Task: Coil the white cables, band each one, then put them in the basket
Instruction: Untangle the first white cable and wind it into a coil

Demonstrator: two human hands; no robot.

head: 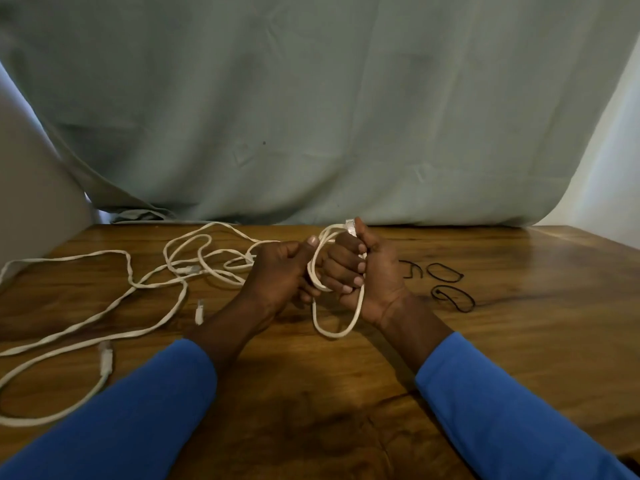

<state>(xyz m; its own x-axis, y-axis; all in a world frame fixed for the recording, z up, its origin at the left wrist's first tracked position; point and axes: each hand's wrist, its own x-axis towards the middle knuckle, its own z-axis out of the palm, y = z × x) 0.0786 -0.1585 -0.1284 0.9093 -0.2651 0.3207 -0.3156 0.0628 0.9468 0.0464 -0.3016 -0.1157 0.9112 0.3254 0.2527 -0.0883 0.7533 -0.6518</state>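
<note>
Hands joined on a white cable, low over the desk.

Seen from the head view, the white cable (360, 304) is wound in a few loops inside the right hand (372, 271), whose fingers are curled round these loops. Its plug (350, 226) stands up just beside the thumb, and one loop hangs below the palm toward the desk (519, 323). The left hand (277, 271) is just beside the right one, with fingers curled on the same cable and the thumb pointing up. From it the cable runs away to the left. Both forearms, in blue sleeves (138, 410), come from the near edge and meet in the middle. The loose cables (187, 270) lie tangled on the desk, left of the left hand. Some black bands (446, 272) lie flat on the desk, near the right hand but apart from it.
</note>
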